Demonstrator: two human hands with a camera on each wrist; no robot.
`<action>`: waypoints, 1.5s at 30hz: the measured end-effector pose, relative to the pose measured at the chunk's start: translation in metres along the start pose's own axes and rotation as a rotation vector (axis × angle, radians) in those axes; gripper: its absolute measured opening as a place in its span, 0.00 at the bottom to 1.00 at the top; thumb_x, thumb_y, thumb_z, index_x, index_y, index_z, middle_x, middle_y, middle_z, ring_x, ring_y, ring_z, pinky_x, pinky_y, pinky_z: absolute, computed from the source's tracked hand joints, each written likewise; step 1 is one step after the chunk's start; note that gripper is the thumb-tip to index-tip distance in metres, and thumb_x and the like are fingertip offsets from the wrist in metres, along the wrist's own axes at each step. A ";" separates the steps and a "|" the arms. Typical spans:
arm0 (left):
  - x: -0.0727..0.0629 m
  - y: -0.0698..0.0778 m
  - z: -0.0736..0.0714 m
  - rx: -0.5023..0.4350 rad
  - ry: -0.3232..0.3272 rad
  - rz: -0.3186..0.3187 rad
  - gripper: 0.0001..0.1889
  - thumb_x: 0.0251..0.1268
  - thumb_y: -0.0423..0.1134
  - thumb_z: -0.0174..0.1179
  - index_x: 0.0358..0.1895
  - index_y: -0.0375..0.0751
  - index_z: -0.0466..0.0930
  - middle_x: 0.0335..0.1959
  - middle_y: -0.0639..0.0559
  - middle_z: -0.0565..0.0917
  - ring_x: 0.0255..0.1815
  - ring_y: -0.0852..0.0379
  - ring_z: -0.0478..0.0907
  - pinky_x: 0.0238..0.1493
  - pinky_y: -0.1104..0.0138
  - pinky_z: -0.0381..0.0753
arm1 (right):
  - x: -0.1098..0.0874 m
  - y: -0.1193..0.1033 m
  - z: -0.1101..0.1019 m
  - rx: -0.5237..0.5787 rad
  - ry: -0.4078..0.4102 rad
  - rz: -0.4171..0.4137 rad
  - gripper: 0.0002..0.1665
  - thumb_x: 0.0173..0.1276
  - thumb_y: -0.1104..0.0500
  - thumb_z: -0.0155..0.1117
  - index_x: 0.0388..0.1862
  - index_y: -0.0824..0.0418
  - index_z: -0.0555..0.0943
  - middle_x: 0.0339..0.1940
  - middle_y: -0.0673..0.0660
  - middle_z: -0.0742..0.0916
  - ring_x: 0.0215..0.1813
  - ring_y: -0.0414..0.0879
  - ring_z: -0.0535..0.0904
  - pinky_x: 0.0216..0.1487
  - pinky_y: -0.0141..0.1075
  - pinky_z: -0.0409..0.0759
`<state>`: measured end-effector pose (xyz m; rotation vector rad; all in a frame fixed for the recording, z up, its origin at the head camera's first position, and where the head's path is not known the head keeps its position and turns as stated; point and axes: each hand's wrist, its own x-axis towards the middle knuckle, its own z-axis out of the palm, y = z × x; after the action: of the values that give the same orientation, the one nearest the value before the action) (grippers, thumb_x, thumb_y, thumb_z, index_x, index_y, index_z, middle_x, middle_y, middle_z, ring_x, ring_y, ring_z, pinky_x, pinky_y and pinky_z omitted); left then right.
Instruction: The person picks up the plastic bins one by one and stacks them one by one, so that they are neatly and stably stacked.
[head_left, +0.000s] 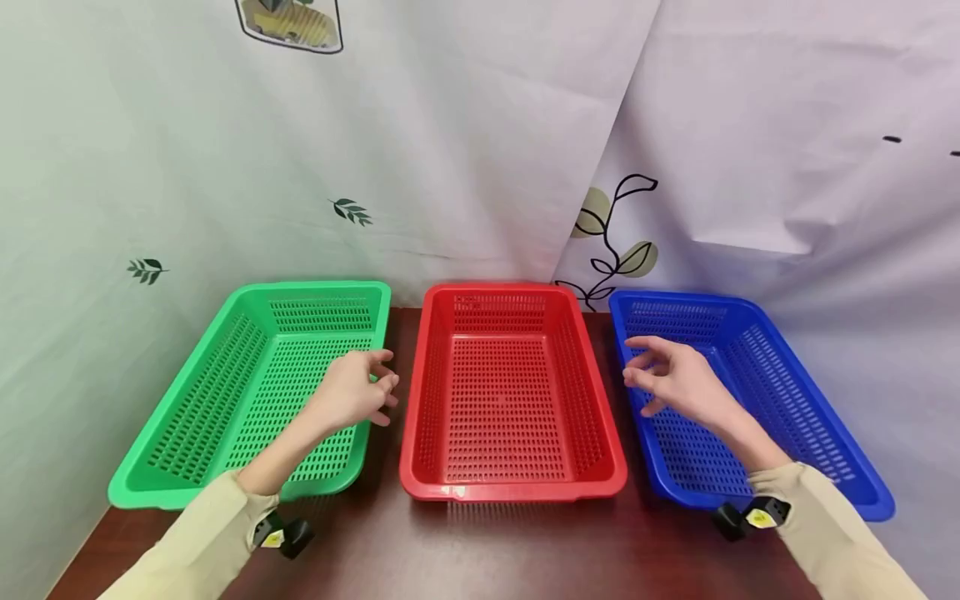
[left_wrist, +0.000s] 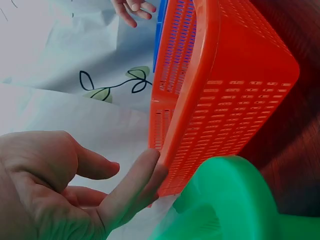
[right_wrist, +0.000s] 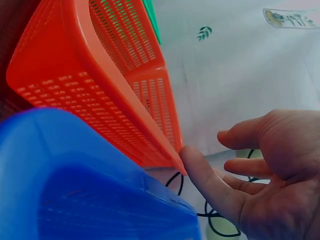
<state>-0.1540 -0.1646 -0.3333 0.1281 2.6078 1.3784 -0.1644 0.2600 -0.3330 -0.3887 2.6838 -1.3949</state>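
Observation:
My left hand [head_left: 358, 387] hovers over the inner right rim of the green basket [head_left: 255, 400], its fingers loosely bent with nothing between them. Above the left side of the blue basket [head_left: 780, 375] hangs my right hand [head_left: 678, 379], likewise holding nothing, thumb and fingers apart. Between the two hands lies the red basket [head_left: 506, 408], with only its perforated floor and walls showing inside. In the left wrist view the left hand [left_wrist: 75, 185] points toward the red basket's side [left_wrist: 240, 100]. The right wrist view shows the right hand [right_wrist: 265, 175] with its fingers spread.
All three baskets stand side by side on a dark reddish-brown table [head_left: 510, 550], close to a pale hanging cloth [head_left: 465, 150] printed with leaves. Narrow gaps separate the baskets. A small black device [head_left: 281, 533] is strapped to the left wrist, another [head_left: 750, 517] to the right.

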 end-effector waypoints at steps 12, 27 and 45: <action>0.009 0.002 0.007 0.004 -0.038 -0.060 0.28 0.70 0.24 0.53 0.70 0.18 0.59 0.47 0.29 0.82 0.28 0.49 0.86 0.27 0.58 0.87 | 0.001 0.003 0.012 0.073 -0.071 0.058 0.26 0.70 0.70 0.61 0.65 0.76 0.69 0.41 0.65 0.85 0.45 0.63 0.84 0.26 0.45 0.86; 0.012 -0.004 0.016 0.025 -0.035 -0.073 0.25 0.70 0.24 0.55 0.67 0.16 0.63 0.39 0.33 0.83 0.24 0.50 0.85 0.22 0.61 0.86 | 0.008 0.006 0.022 0.106 -0.098 0.108 0.25 0.69 0.72 0.58 0.63 0.80 0.68 0.40 0.67 0.85 0.44 0.61 0.85 0.26 0.46 0.86; 0.016 -0.007 0.029 -0.022 -0.047 -0.119 0.25 0.73 0.26 0.56 0.68 0.17 0.63 0.33 0.38 0.83 0.20 0.49 0.84 0.21 0.61 0.85 | 0.016 0.003 0.035 0.071 -0.090 0.156 0.21 0.67 0.73 0.58 0.58 0.80 0.71 0.36 0.65 0.84 0.31 0.52 0.85 0.25 0.46 0.86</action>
<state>-0.1635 -0.1427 -0.3568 0.0022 2.5165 1.3467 -0.1731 0.2300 -0.3548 -0.2243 2.5250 -1.3879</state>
